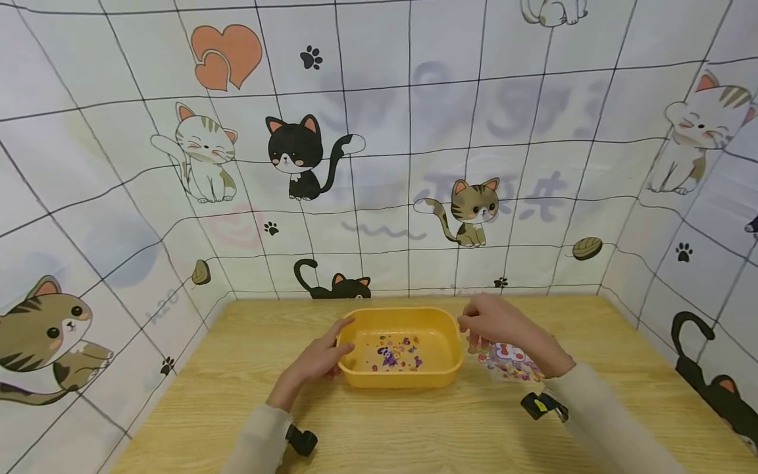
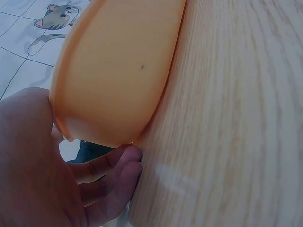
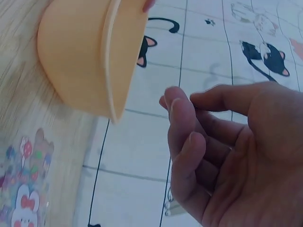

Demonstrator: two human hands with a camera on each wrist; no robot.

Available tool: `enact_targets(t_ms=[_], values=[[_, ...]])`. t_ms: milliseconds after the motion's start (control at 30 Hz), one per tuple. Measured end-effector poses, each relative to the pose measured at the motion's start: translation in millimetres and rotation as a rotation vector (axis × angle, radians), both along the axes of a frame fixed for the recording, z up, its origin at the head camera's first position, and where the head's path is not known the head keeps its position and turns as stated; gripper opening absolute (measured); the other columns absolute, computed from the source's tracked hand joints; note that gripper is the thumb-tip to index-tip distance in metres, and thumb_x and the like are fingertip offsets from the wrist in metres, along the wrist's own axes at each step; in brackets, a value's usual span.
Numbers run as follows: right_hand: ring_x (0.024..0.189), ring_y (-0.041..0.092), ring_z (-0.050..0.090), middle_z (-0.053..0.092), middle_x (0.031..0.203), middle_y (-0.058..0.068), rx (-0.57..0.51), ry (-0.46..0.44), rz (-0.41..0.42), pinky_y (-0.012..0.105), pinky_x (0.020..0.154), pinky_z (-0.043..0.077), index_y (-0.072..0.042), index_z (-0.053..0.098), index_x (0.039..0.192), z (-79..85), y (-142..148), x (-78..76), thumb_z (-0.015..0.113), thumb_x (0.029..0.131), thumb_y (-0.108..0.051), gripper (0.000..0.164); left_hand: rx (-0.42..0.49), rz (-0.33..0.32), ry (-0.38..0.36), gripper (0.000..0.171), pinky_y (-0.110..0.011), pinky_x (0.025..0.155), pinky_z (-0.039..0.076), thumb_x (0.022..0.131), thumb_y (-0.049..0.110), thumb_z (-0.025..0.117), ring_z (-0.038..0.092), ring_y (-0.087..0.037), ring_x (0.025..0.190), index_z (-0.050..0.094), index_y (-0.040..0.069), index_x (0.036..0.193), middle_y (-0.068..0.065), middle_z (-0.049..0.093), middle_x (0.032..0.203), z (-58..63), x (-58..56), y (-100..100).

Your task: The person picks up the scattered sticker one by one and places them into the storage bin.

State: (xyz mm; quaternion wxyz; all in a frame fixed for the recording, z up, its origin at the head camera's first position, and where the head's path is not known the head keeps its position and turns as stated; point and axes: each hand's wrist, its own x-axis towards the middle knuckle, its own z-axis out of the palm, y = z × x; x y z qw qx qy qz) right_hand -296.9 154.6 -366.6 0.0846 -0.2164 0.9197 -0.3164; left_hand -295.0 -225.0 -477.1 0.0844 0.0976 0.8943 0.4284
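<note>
A yellow plastic basin (image 1: 399, 380) stands on the table with small purple, red and orange pieces (image 1: 389, 356) scattered on its bottom. My left hand (image 1: 320, 355) grips its left end, thumb over the rim and fingers outside; the left wrist view shows those fingertips by the base. Just beyond the basin's right end, my right hand (image 1: 494, 319) is raised with its thumb against the curled fingertips. In the right wrist view I see nothing between thumb and fingers (image 3: 182, 118), though the contact is partly hidden. Below that hand lies a clear printed bag (image 1: 512, 362) of colourful bits.
The wood-grain table (image 1: 379, 428) is closed in at the back and sides by white sheets with a grid and cartoon cats (image 1: 296, 158). A small black camera (image 1: 302, 440) sits at the left wrist, another (image 1: 535, 405) at the right.
</note>
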Motion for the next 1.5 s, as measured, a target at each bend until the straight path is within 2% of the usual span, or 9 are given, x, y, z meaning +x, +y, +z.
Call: enact_targets(t_ms=[133,300,467,667,833,1067,1233,1500], values=[[0.049,0.022,0.063,0.068,0.064,0.009,-0.031,0.014,0.033,0.031,0.045,0.050,-0.008,0.076,0.087,-3.5,26,4.6,0.058,0.101,-0.017,0.025,0.007,-0.005,0.005,0.060,-0.029,0.052,0.049,0.106,0.035,0.054,0.052,-0.016,0.052,0.030,0.035,0.161,-0.006,0.058,0.063,-0.6,-1.0,2],[0.053,0.024,0.065,0.068,0.066,0.007,-0.078,0.001,-0.022,0.031,0.047,0.052,0.000,0.073,0.106,-11.5,51,14.0,0.057,0.104,-0.016,0.023,0.010,-0.016,0.010,0.060,-0.029,0.052,0.049,0.106,0.035,0.054,0.053,-0.015,0.052,0.030,0.035,0.161,-0.006,0.058,0.063,-1.5,-1.7,4],[0.055,0.025,0.065,0.070,0.072,0.008,-0.142,-0.003,-0.067,0.032,0.051,0.054,0.007,0.066,0.122,-18.8,68,20.4,0.055,0.106,-0.017,0.030,0.009,-0.012,0.011,0.060,-0.029,0.051,0.049,0.106,0.035,0.054,0.052,-0.015,0.051,0.031,0.035,0.161,-0.006,0.059,0.063,-3.2,-1.7,3],[0.055,0.028,0.064,0.068,0.070,0.010,-0.170,-0.016,-0.103,0.035,0.051,0.055,0.006,0.066,0.120,-25.0,79,19.7,0.054,0.106,-0.017,0.030,0.026,-0.003,0.011,0.060,-0.030,0.050,0.050,0.105,0.034,0.054,0.053,-0.015,0.050,0.032,0.036,0.161,-0.007,0.059,0.064,-4.9,-1.1,3],[0.054,0.024,0.063,0.067,0.070,0.008,-0.177,-0.036,-0.123,0.034,0.051,0.055,0.006,0.067,0.120,-27.7,88,18.2,0.055,0.106,-0.019,0.031,0.027,-0.001,0.003,0.061,-0.029,0.050,0.050,0.105,0.035,0.055,0.053,-0.015,0.051,0.031,0.036,0.161,-0.007,0.060,0.064,-3.6,-0.2,2],[0.056,0.026,0.066,0.070,0.072,0.012,-0.189,-0.041,-0.161,0.035,0.051,0.055,0.008,0.064,0.125,-31.1,102,8.2,0.055,0.107,-0.021,0.036,0.014,0.009,0.023,0.061,-0.030,0.052,0.050,0.106,0.034,0.053,0.053,-0.017,0.052,0.030,0.034,0.162,-0.008,0.060,0.066,1.1,-2.1,2],[0.056,0.029,0.066,0.071,0.072,0.013,-0.162,-0.038,-0.202,0.039,0.052,0.056,0.013,0.062,0.126,-46.5,117,2.6,0.054,0.107,-0.018,0.037,0.022,-0.008,0.017,0.061,-0.029,0.052,0.049,0.106,0.033,0.054,0.053,-0.016,0.052,0.030,0.032,0.162,-0.008,0.059,0.070,0.0,-3.4,2],[0.059,0.025,0.067,0.071,0.078,0.013,-0.123,-0.017,-0.316,0.038,0.054,0.055,0.014,0.062,0.123,-68.4,133,-0.5,0.055,0.105,-0.018,0.037,0.022,-0.010,0.020,0.061,-0.029,0.053,0.050,0.106,0.032,0.054,0.055,-0.017,0.054,0.031,0.031,0.162,-0.009,0.060,0.080,0.7,-0.6,2]])
